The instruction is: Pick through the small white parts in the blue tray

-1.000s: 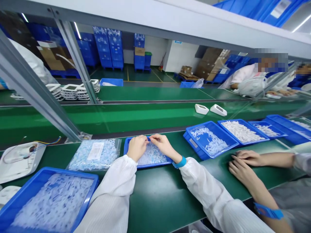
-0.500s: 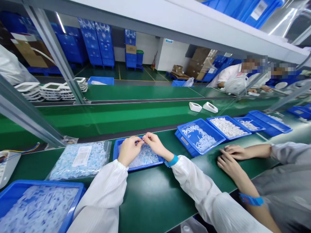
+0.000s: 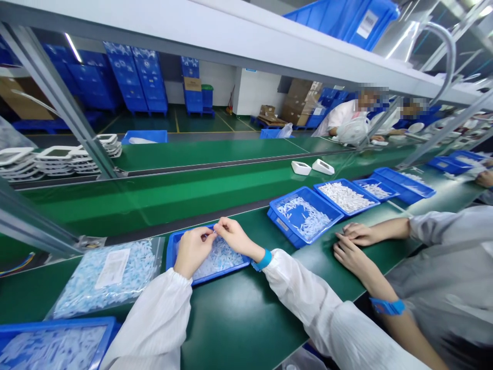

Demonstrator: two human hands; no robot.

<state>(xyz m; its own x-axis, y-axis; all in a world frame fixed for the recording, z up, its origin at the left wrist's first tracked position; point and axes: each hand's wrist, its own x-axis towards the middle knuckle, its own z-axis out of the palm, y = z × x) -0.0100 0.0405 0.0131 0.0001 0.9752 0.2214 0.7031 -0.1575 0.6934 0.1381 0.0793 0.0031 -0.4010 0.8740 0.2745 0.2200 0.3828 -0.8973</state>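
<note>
My left hand (image 3: 193, 248) and my right hand (image 3: 235, 237) meet fingertip to fingertip above a blue tray (image 3: 222, 278). Both are closed in a pinch, and what lies between the fingers is too small and covered to make out. Small pale blue and white pieces (image 3: 223, 257) fill the tray under my hands. To its left lies a clear plastic bag (image 3: 133, 275) packed with similar pieces and bearing a white label. At the lower left, another blue tray (image 3: 110, 329) holds flat translucent pieces.
Right of my hands stand blue trays (image 3: 296, 239) of small white parts. A co-worker's hands (image 3: 356, 246) rest on the green table nearby. Beyond, two white housings (image 3: 313, 167) sit on the green conveyor. A metal post (image 3: 65, 97) and an overhead shelf (image 3: 246, 38) frame the bench.
The view has swung slightly, so most of the scene sits further left. My hands keep the same pinch over the tray.
</note>
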